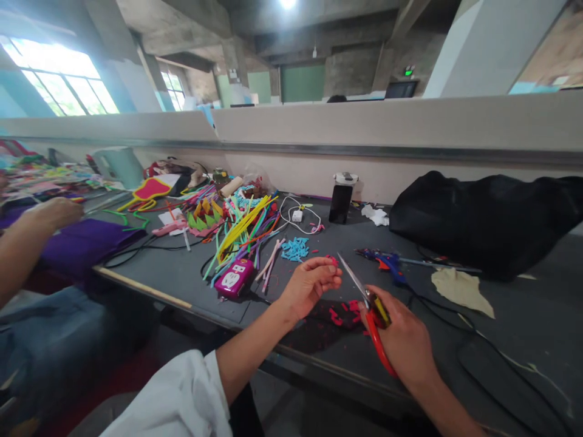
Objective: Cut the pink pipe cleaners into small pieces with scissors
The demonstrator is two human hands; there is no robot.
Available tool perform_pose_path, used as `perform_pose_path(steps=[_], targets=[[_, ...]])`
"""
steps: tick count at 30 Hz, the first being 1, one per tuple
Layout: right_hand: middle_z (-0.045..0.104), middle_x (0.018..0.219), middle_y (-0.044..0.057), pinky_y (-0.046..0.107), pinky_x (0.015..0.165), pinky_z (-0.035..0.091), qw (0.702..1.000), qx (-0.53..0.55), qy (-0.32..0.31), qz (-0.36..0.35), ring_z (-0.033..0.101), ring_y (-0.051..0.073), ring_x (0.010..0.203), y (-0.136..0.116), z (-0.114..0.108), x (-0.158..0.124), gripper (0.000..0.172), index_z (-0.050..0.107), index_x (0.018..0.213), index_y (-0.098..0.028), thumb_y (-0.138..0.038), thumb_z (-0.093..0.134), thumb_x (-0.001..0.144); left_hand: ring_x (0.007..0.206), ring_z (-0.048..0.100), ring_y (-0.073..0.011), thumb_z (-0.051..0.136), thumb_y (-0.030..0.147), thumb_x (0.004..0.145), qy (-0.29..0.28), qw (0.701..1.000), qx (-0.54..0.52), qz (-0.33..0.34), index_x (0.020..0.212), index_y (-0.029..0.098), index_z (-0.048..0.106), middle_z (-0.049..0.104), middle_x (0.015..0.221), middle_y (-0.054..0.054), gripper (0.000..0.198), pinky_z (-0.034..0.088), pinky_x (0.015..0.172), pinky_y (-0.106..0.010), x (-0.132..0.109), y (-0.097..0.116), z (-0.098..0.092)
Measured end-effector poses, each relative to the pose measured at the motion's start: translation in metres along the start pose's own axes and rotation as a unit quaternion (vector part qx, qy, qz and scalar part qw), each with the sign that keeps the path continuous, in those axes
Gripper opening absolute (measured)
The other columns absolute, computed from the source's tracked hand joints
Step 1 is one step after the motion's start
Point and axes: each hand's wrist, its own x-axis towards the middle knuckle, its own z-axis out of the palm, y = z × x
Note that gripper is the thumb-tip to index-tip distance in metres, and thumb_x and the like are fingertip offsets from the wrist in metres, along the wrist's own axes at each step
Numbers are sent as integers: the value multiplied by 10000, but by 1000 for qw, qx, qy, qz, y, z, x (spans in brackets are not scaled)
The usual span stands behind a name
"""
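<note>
Likely snipping, lower centre: left hand (313, 283) pinches small red fuzzy piece (332, 261); right hand (404, 335) grips red-handled metal scissors (367, 297), next needing alignment

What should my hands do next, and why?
Maybe bring the silvery metal scissors with red handles, in your right hand, to the small bright-red piece at your left hand's fingertips, because the blade tips are close and small red scraps lie below.

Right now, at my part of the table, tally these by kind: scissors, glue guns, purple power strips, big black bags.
Scissors: 1, in your right hand
Glue gun: 1
Purple power strip: 1
Big black bag: 1
Total: 4
</note>
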Motion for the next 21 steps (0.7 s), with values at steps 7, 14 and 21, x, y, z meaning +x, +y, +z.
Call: perform_pose_path(steps=[7,14,21], targets=[[694,982,39,286,700,507,999,-25,-9,-22,666,195,849,2,6,-4,370,565,1229,-232,-266,499,867,620,601,-100,795,189,637,-3,999,-41,24,781,149,643,641,687,11,213,469,646,-244,1,-4,0],[687,923,24,268,690,498,1000,-9,-5,-25,659,177,804,-3,6,-4,347,574,1202,-235,-240,503,863,627,573,-89,787,176,656,-23,998,-50,37,773,146,646,627,689,13,185,440,642,-227,-3,-3,2],[687,896,10,254,657,477,999,0,6,-34,661,164,760,-2,7,-4,324,590,1177,-242,-255,505,865,593,555,-84,794,158,643,-19,998,-34,55,763,136,676,647,686,4,169,422,624,-226,-5,2,4]])
